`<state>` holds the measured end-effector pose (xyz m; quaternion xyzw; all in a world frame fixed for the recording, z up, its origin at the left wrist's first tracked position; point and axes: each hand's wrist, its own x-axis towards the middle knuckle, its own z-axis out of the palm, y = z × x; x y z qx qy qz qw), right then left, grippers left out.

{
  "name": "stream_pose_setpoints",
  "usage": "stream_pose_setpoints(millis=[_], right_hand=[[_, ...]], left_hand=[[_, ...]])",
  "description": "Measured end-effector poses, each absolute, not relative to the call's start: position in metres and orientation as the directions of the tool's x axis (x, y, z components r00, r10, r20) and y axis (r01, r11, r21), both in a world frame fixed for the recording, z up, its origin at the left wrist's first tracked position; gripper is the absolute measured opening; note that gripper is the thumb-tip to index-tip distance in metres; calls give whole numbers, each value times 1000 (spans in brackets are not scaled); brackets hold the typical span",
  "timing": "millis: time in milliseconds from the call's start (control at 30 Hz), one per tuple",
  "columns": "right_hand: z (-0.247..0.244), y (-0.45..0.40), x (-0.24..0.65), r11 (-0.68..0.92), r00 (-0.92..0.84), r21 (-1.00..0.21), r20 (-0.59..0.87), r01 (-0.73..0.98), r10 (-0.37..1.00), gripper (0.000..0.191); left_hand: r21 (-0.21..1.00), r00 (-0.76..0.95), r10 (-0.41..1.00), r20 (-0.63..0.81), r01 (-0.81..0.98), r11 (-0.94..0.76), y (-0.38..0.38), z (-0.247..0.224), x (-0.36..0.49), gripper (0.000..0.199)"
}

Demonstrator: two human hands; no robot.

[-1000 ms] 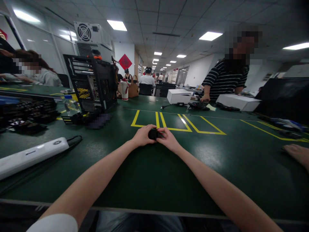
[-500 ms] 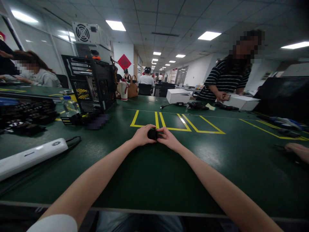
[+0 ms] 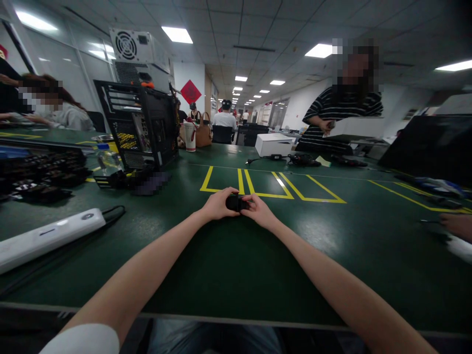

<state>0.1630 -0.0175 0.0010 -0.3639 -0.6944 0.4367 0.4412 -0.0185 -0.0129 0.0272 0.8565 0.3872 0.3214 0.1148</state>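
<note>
Between my two hands, a small black object (image 3: 233, 202) is held just above the green tabletop (image 3: 228, 265), near the yellow tape outlines. My left hand (image 3: 219, 204) wraps its fingers and thumb round the left side of it. On the other side, my right hand (image 3: 257, 210) grips its right end between thumb and fingertips. What the object is in detail is too small and dark to tell.
A white power strip (image 3: 55, 236) lies at left, below black parts (image 3: 44, 169). Behind stand an open computer case (image 3: 147, 128), a bottle (image 3: 107, 160) and a cup (image 3: 190, 136). A white box (image 3: 273, 145) and cables are ahead. Another person's hand (image 3: 457, 226) is at right.
The person in stripes has lifted a white box off the table and moved left. More of the black object shows between my hands. The hand at the right edge has shifted.
</note>
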Motion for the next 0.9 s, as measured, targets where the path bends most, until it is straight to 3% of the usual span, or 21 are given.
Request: stream_pose_setpoints(millis=[200,333,700,900], right_hand=[[-2,-15,175,414,-323,-803,292,429,900,49],[-5,-11,179,425,-334,-771,290,474,897,50],[4,-20,176,386,-318,-764,248,517,915,44],[25,-89,172,366,-354,-682,165,633,921,42]], left_hand=[[592,483,824,297,584,-555,4,23,-27,63],[666,499,841,210,556,-497,8,19,-31,62],[639,476,849,230,585,-500,-4,11,-20,62],[637,567,803,184,553,-537,-60,17,-26,61]])
